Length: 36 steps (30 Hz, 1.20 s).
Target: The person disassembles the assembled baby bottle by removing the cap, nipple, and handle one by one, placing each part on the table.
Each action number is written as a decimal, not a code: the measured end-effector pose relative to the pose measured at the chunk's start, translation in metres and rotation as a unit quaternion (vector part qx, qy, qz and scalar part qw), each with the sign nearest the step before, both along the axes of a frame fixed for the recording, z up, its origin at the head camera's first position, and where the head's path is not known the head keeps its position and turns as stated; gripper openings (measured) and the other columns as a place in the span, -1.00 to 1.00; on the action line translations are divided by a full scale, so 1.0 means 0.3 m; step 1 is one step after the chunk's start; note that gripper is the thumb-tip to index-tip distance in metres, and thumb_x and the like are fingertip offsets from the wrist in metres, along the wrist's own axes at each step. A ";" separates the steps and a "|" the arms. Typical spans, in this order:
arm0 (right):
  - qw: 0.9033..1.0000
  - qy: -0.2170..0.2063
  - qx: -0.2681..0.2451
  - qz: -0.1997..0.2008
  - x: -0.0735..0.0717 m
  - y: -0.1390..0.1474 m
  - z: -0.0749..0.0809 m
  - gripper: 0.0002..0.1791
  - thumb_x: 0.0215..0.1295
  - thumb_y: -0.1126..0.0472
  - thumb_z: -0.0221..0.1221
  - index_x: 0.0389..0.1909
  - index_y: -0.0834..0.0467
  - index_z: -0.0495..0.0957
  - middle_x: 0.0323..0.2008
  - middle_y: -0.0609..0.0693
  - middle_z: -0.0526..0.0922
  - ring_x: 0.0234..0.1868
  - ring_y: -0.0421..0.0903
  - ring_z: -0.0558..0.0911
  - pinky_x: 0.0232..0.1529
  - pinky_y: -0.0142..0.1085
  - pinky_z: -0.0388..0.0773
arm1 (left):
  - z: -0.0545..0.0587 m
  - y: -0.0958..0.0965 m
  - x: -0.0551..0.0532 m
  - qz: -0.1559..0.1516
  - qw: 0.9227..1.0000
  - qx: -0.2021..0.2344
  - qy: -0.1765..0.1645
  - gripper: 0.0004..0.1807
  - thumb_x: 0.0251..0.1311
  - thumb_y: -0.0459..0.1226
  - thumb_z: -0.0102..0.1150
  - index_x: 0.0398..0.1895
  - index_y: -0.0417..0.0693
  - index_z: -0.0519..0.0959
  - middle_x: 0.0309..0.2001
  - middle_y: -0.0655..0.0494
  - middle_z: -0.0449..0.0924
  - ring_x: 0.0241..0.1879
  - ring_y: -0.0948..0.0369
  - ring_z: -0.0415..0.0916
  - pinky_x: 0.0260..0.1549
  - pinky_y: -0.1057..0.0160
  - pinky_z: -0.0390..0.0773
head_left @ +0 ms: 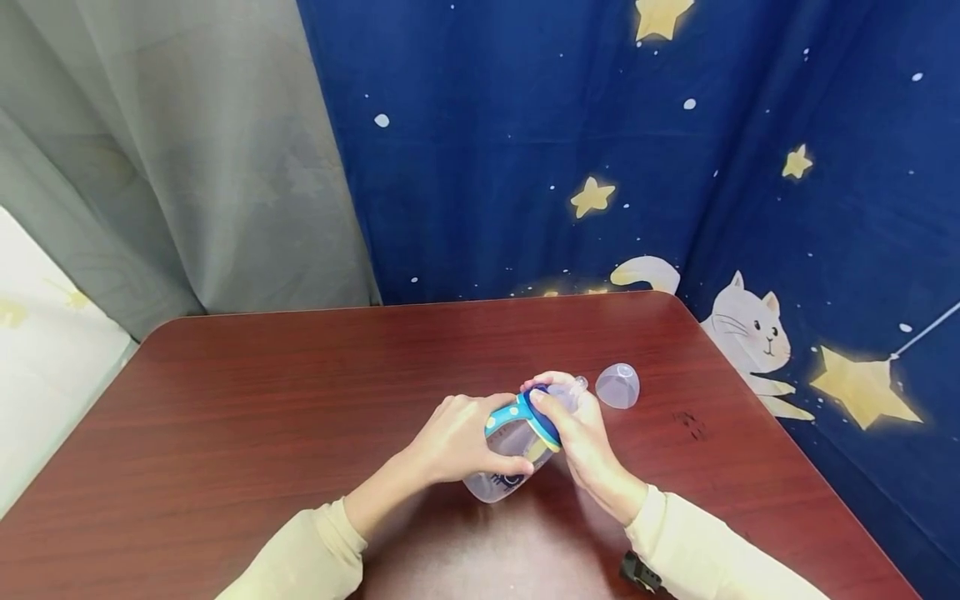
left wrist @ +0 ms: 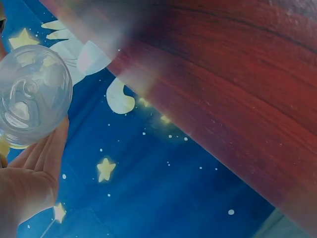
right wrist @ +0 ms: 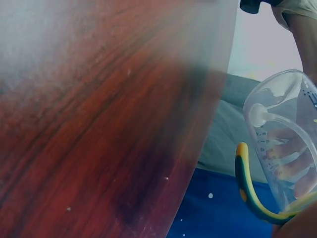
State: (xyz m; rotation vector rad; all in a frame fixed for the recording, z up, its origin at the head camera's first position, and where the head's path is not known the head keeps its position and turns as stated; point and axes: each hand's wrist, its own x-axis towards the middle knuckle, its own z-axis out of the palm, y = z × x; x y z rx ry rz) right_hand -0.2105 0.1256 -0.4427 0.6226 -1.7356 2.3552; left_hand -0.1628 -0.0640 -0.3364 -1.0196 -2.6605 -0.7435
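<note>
A clear baby bottle [head_left: 498,485] with a blue collar [head_left: 546,417] is held tilted between both hands over the table. My left hand [head_left: 467,437] grips the bottle body, its thumb across the near side. My right hand [head_left: 585,429] curls round the collar and the teat [head_left: 581,382], thumb pressed on the dark blue part. The light blue handle [head_left: 504,417] has pale dots. In the right wrist view, a straw with a round white weight [right wrist: 258,115] shows inside the bottle. The bottle's round base [left wrist: 34,94] faces the left wrist view.
A clear domed cap [head_left: 618,386] stands on the brown wooden table [head_left: 300,400], just beyond my right hand. Behind the table hang a grey curtain [head_left: 225,167] and a blue curtain [head_left: 487,167] with stars. A black strap [head_left: 640,572] sits under the right sleeve.
</note>
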 end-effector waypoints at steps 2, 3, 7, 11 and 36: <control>1.000 0.008 0.006 0.007 0.041 -0.010 0.054 -0.68 0.18 0.24 0.09 -0.07 0.30 0.40 -0.12 0.28 0.47 -0.09 0.18 0.45 -0.13 -0.20 0.42 | -0.001 -0.002 0.003 -0.004 1.000 -0.001 -0.003 -0.27 -0.33 0.25 0.24 -0.09 0.00 0.50 -0.50 0.37 0.47 -0.58 0.42 0.35 -0.63 0.45 0.31; 1.000 0.011 0.009 0.010 0.062 -0.015 0.084 -0.66 0.17 0.21 0.10 -0.08 0.31 0.40 -0.13 0.28 0.47 -0.09 0.18 0.45 -0.14 -0.21 0.42 | -0.001 -0.003 0.004 -0.006 1.000 -0.002 -0.003 -0.27 -0.33 0.25 0.24 -0.09 0.00 0.50 -0.50 0.36 0.48 -0.58 0.42 0.35 -0.63 0.45 0.31; 0.999 0.028 0.005 0.027 0.124 -0.032 0.180 -0.63 0.13 0.19 0.11 -0.11 0.35 0.38 -0.14 0.29 0.46 -0.09 0.17 0.45 -0.12 -0.24 0.42 | 0.000 -0.005 0.008 -0.012 1.000 -0.002 0.008 -0.27 -0.33 0.24 0.25 -0.10 -0.03 0.50 -0.50 0.33 0.49 -0.59 0.42 0.35 -0.64 0.46 0.31; 1.000 0.019 -0.007 0.013 0.118 -0.037 0.192 -0.75 0.17 0.28 0.06 -0.14 0.30 0.42 -0.17 0.19 0.50 -0.13 0.06 0.48 -0.17 -0.31 0.43 | 0.004 -0.003 0.004 -0.007 1.000 0.012 -0.007 -0.26 -0.32 0.21 0.27 -0.06 -0.02 0.47 -0.45 0.30 0.52 -0.54 0.40 0.39 -0.60 0.45 0.35; 0.984 -0.111 0.075 -0.114 0.121 -0.074 0.332 -0.57 -0.01 0.11 0.28 -0.12 0.19 0.43 -0.14 0.12 0.44 -0.19 0.03 0.46 -0.29 -0.24 0.46 | -0.062 0.055 0.004 0.107 0.984 0.002 0.145 0.08 -0.48 0.26 0.32 0.23 0.14 0.11 -0.04 0.02 0.22 -0.54 0.15 0.44 -0.66 0.22 0.46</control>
